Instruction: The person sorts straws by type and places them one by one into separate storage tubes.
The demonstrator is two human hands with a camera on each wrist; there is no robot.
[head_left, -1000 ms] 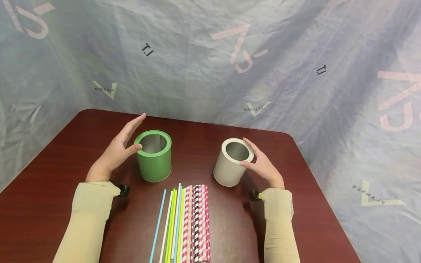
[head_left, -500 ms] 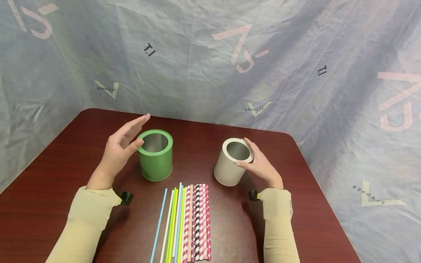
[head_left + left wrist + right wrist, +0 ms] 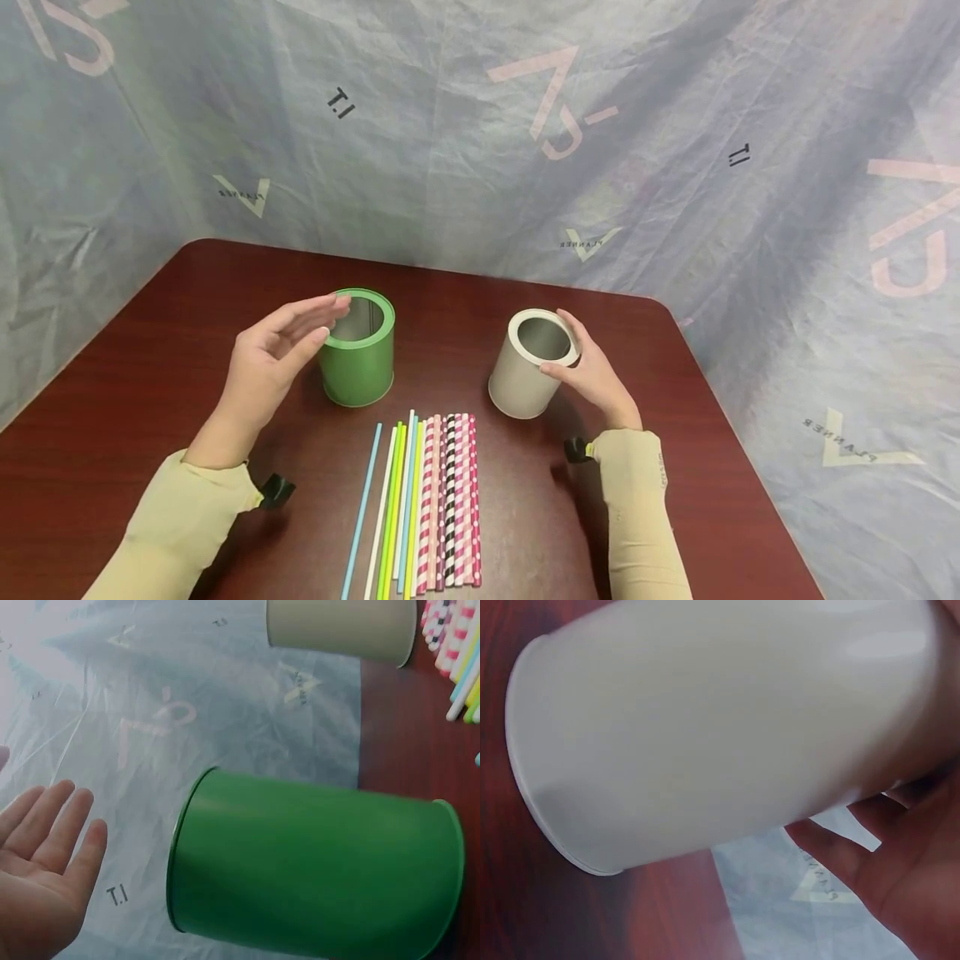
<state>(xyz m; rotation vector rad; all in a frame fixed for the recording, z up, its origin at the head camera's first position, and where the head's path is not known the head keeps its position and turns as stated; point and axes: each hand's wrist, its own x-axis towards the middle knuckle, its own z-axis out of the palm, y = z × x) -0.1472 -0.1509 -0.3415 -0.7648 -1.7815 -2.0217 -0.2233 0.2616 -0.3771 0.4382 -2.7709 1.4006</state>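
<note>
A green can (image 3: 356, 367) stands upright on the table with its open top facing up. Just left of its rim hovers my left hand (image 3: 262, 358), fingers loosely bent; the left wrist view shows this palm (image 3: 45, 877) apart from the green can (image 3: 315, 862). My right hand (image 3: 596, 375) holds an off-white can (image 3: 521, 383) near the top, thumb on the near side and fingers behind. In the right wrist view the off-white can (image 3: 705, 735) fills most of the picture, with fingers partly hidden behind it.
Several straws, plain (image 3: 390, 508) and patterned (image 3: 450, 500), lie side by side on the dark red table (image 3: 525, 517) between the forearms. A grey printed cloth (image 3: 450, 167) hangs behind the table and along its sides.
My left hand has drawn a little lower and its fingers have bent from a straighter spread beside the green can. The right hand stays at the off-white can.
</note>
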